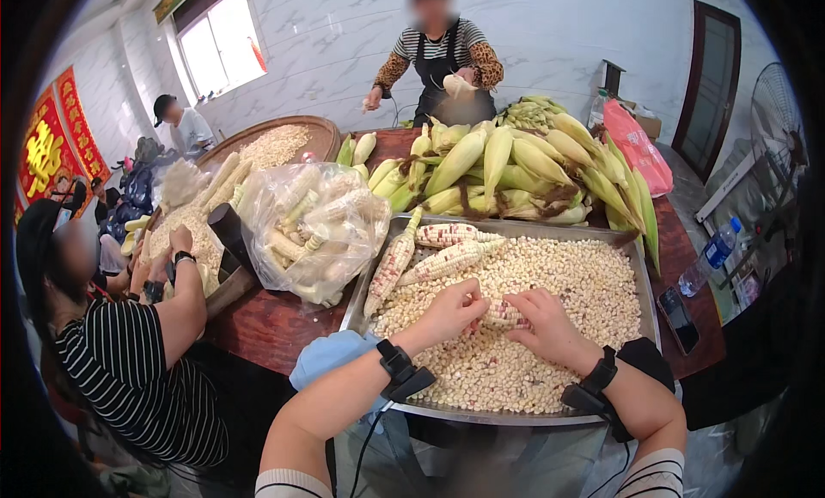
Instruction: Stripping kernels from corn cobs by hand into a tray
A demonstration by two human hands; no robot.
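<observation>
Over a metal tray [648, 317] full of loose pale corn kernels [580, 272], my right hand [548, 324] grips a red-speckled ear of corn [504, 314]. My left hand [451, 314] is at the ear's left end, fingers bent and thumb near the fingertips; whether it grips the cob is hidden by the fingers. At the tray's upper left corner lie three husked ears: one speckled ear [392, 266] slants along the left side, another [454, 234] rests by the back rim, and a paler one [451, 261] lies between. A few reddish kernels are mixed among the pale ones.
Behind the tray rises a heap of corn in husks [515, 163]. A clear plastic bag of cobs [316, 221] sits left. A water bottle [711, 256] and a phone [678, 320] are at right. A co-worker [142, 350] works at left over a basket [329, 134]; another stands across the table.
</observation>
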